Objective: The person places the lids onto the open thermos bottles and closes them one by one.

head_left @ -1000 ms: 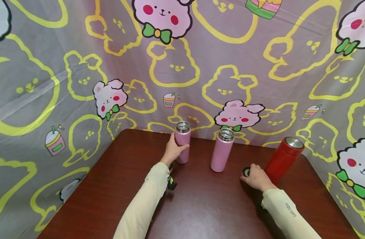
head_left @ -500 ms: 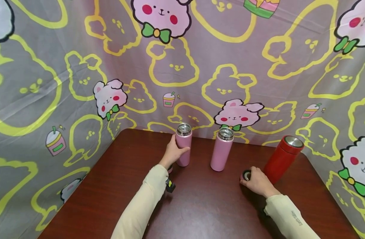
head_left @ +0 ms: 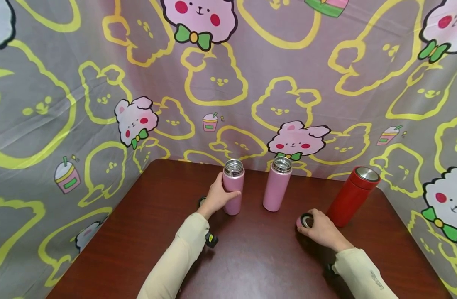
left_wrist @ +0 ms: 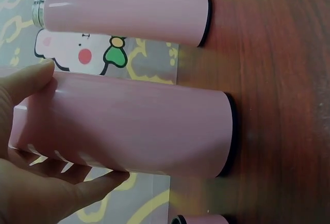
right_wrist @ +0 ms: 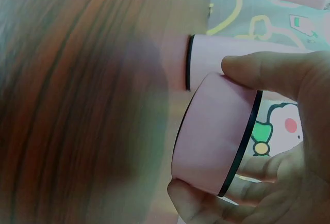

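My left hand [head_left: 218, 195] grips a pink thermos bottle [head_left: 233, 195] round its side, thumb on one side and fingers on the other. The bottle is upright, its steel mouth uncovered; in the left wrist view its black-rimmed base [left_wrist: 227, 133] shows, but I cannot tell whether it touches the table. At the right, my right hand [head_left: 323, 229] pinches a pink lid [right_wrist: 216, 133] with a black edge between thumb and fingers, tilted on its side. Between the hands stands a second pink bottle [head_left: 277, 187], also uncovered.
A red thermos [head_left: 352, 198] with a steel-topped cap stands just beyond the right hand. Another pink lid [left_wrist: 205, 219] lies beside the left wrist, partly hidden in the head view. Patterned cloth [head_left: 221, 116] hangs close behind the dark wooden table [head_left: 250, 265].
The left hand has brought its bottle nearer to me and slightly right, uncovering more of the lid behind the wrist. The right hand and its lid have shifted slightly left.
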The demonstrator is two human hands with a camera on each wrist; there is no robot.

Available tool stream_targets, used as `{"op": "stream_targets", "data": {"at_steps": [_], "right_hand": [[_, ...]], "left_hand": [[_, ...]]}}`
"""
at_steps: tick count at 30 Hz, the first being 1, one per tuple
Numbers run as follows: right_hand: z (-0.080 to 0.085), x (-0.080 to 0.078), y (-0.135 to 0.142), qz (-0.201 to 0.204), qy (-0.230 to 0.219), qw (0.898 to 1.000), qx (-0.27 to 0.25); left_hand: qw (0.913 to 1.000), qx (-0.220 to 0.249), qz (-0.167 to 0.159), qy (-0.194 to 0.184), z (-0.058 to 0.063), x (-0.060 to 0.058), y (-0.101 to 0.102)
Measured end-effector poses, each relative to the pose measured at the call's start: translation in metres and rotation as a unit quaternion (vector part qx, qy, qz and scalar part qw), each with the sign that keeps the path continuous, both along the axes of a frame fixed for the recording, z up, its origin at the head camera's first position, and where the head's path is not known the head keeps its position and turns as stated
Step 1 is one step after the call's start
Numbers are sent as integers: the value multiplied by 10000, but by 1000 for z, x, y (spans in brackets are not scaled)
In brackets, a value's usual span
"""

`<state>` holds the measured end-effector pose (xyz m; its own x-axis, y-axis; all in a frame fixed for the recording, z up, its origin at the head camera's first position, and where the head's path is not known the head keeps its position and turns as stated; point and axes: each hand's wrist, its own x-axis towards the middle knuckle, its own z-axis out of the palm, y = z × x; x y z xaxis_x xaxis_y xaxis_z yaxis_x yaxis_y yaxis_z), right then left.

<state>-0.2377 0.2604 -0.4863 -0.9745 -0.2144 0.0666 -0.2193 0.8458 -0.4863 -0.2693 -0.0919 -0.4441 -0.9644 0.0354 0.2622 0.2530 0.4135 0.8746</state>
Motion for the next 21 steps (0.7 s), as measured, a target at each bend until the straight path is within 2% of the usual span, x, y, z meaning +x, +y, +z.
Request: {"op": "stream_targets", "data": {"at_steps": [12,21], "right_hand": [[11,14,-16,400,552,9957,-625],[14,18,-30,675,861,9895,-941]], "left_hand": [[9997,-25,-258,17,2,23,3],[9977,-207,-624,134,-1,39,7]]}}
